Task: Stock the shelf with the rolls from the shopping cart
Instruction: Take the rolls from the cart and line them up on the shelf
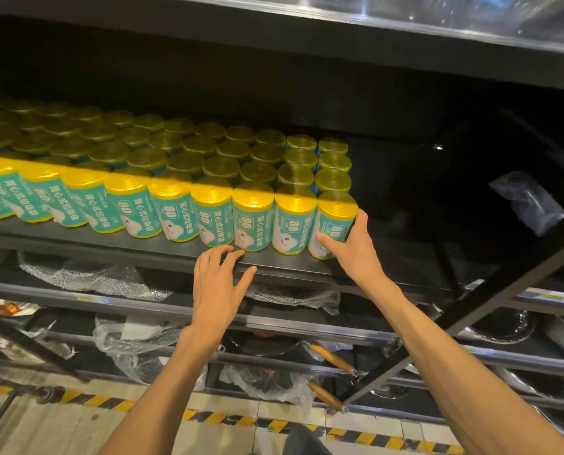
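Note:
Several rows of yellow rolls with teal labels (pixel 208 178) stand upright on a black shelf (pixel 162 249). My right hand (pixel 353 247) grips the rightmost front roll (pixel 334 218), thumb on its label and fingers round its right side. My left hand (pixel 218 280) hovers with spread, straight fingers at the shelf's front edge, just below the front-row rolls, holding nothing. The shopping cart is not in view.
To the right of the rolls the shelf is dark and bare, with a clear plastic bag (pixel 530 200) at the far right. A black diagonal frame bar (pixel 471 310) crosses at the right. Lower shelves hold wrapped pans with wooden handles (pixel 333 357). Hazard tape (pixel 208 417) marks the floor.

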